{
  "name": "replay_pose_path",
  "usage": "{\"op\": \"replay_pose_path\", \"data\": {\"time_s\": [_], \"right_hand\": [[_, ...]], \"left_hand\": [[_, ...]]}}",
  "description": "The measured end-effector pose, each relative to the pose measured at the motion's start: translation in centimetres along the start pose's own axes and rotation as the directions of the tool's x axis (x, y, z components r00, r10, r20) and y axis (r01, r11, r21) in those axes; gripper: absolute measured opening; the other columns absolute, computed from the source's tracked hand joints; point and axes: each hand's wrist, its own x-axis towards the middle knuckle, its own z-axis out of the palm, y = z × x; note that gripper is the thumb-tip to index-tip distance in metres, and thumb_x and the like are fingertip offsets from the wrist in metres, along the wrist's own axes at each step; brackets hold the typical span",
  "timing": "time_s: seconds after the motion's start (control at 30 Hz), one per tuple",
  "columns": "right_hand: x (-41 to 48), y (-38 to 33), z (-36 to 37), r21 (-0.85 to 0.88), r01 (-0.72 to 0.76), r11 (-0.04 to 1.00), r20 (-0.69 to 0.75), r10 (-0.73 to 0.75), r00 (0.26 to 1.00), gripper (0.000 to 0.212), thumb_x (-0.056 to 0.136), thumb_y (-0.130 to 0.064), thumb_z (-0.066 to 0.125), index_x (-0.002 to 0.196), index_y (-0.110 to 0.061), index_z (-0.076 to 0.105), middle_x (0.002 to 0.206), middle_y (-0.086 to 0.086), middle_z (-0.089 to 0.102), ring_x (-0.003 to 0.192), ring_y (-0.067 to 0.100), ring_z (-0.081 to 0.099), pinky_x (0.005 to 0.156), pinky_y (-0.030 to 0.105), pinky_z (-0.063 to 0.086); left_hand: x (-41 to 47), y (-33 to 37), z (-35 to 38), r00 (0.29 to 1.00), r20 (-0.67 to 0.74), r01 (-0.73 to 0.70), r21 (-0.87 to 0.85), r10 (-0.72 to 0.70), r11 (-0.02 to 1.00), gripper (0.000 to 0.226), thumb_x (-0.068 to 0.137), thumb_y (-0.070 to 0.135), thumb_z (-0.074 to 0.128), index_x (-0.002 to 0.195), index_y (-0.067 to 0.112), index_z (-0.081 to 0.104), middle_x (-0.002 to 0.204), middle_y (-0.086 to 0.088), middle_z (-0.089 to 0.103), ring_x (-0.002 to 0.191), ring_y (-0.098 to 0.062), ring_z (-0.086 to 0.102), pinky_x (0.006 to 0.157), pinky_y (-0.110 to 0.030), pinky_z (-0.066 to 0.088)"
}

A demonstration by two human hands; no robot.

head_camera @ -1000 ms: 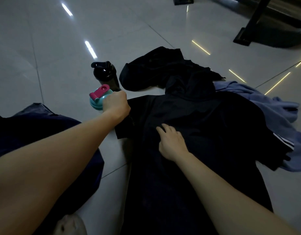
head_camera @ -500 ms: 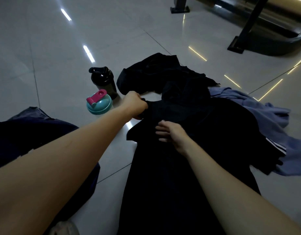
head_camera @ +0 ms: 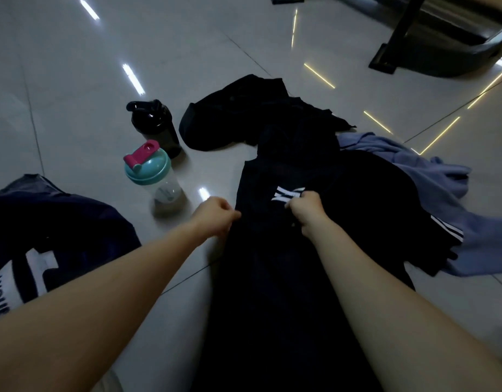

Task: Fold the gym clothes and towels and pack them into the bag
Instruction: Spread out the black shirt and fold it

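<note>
At the left edge of the black fabric garment (head_camera: 272, 278) spread on the pale tiled floor (head_camera: 187, 66), the left hand (head_camera: 218, 213) has its grip curled on the hem. The right hand (head_camera: 306, 210) pinches its white-striped end, folded across the middle. Crumpled blue-grey cloth (head_camera: 430, 176) lies just right.

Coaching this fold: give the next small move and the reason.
Probably fold in the other sleeve next: the right hand pinches one striped cuff at the middle of the black top, while the other sleeve lies spread over the blue towel.
</note>
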Motion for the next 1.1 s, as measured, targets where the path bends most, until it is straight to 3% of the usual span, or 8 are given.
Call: {"op": "replay_pose_path", "data": {"time_s": [0.13, 0.3, 0.47, 0.57, 0.73, 0.83, 0.93, 1.1], "right_hand": [[0.5, -1.7, -0.3, 0.077, 0.154, 0.985, 0.041, -0.158, 0.987, 0.039, 0.089, 0.014, 0.046, 0.110, -0.008, 0.070, 0.098, 0.009, 0.075, 0.086, 0.021, 0.073, 0.069, 0.028, 0.060], [1.0, -2.3, -1.6, 0.037, 0.239, 0.970, 0.069, -0.241, 0.968, 0.035, 0.091, 0.009, 0.054, 0.093, -0.022, 0.070, 0.090, -0.001, 0.073, 0.085, 0.017, 0.072, 0.073, 0.026, 0.056], [2.8, -0.5, -2.5, -0.219, 0.168, 0.961, -0.083, -0.190, 0.978, 0.030, 0.089, 0.001, 0.052, 0.096, -0.023, 0.069, 0.096, 0.004, 0.072, 0.091, 0.028, 0.070, 0.086, 0.041, 0.060], [4.0, 1.2, -2.8, -0.315, 0.134, 0.939, -0.131, -0.183, 0.974, 0.024, 0.083, -0.009, 0.055, 0.099, -0.020, 0.069, 0.098, 0.005, 0.072, 0.089, 0.029, 0.069, 0.088, 0.047, 0.060], [1.3, 1.4, -3.6, -0.540, 0.095, 0.837, -0.182, -0.226, 0.957, 0.033, 0.090, -0.012, 0.057, 0.124, -0.013, 0.057, 0.108, 0.004, 0.064, 0.095, 0.026, 0.063, 0.079, 0.031, 0.050], [-2.0, 3.1, -4.2, -0.646, 0.082, 0.759, -0.239, -0.304, 0.922, 0.046, 0.091, -0.016, 0.058, 0.135, -0.017, 0.048, 0.117, 0.004, 0.062, 0.102, 0.025, 0.062, 0.083, 0.035, 0.051], [-4.9, 6.4, -3.7, -0.676, 0.076, 0.733, -0.217, -0.297, 0.930, 0.025, 0.090, -0.018, 0.055, 0.114, -0.022, 0.061, 0.099, -0.002, 0.063, 0.091, 0.021, 0.063, 0.081, 0.036, 0.054], [-9.6, 10.1, -0.5, -0.646, 0.092, 0.758, 0.116, -0.022, 0.993, 0.018, 0.094, -0.015, 0.056, 0.085, -0.017, 0.071, 0.076, 0.005, 0.073, 0.061, 0.020, 0.072, 0.064, 0.034, 0.061]], "left_hand": [[-1.7, -3.3, 2.3, 0.959, 0.279, -0.138, 0.332, 0.043, 0.933, 0.042, 0.074, 0.055, 0.083, 0.073, 0.018, 0.064, 0.069, 0.004, 0.064, 0.066, -0.011, 0.061, 0.062, -0.028, 0.046], [-3.9, -4.1, 5.0, 0.958, 0.242, -0.252, 0.455, 0.154, 0.854, 0.050, 0.069, 0.071, 0.077, 0.084, 0.024, 0.068, 0.079, 0.007, 0.067, 0.076, -0.014, 0.064, 0.065, -0.030, 0.049], [-5.0, -4.1, 6.5, 0.955, 0.265, -0.273, 0.603, 0.134, 0.750, 0.056, 0.072, 0.077, 0.069, 0.083, 0.023, 0.062, 0.084, 0.005, 0.066, 0.078, -0.015, 0.062, 0.067, -0.033, 0.052], [-4.8, -4.4, 6.5, 0.944, 0.302, -0.292, 0.578, 0.132, 0.762, 0.050, 0.076, 0.070, 0.071, 0.083, 0.020, 0.065, 0.084, 0.003, 0.067, 0.078, -0.016, 0.063, 0.066, -0.031, 0.050], [-4.4, -5.5, 5.0, 0.918, 0.383, -0.273, 0.423, 0.102, 0.864, 0.037, 0.082, 0.049, 0.077, 0.063, 0.022, 0.061, 0.065, 0.007, 0.060, 0.065, -0.011, 0.058, 0.059, -0.027, 0.042], [-5.6, -7.3, 4.5, 0.907, 0.420, -0.216, 0.404, 0.029, 0.889, 0.042, 0.083, 0.044, 0.078, 0.055, 0.018, 0.058, 0.052, 0.008, 0.053, 0.050, -0.008, 0.050, 0.055, -0.025, 0.039], [-7.8, -9.1, 4.6, 0.878, 0.477, -0.169, 0.380, -0.036, 0.909, 0.042, 0.083, 0.043, 0.079, 0.057, 0.014, 0.064, 0.049, 0.004, 0.056, 0.044, -0.009, 0.052, 0.049, -0.019, 0.040], [-12.8, -10.5, 5.1, 0.830, 0.548, -0.118, 0.350, -0.101, 0.929, 0.033, 0.080, 0.043, 0.083, 0.065, 0.016, 0.072, 0.058, 0.007, 0.066, 0.055, -0.007, 0.059, 0.058, -0.017, 0.047]]}}
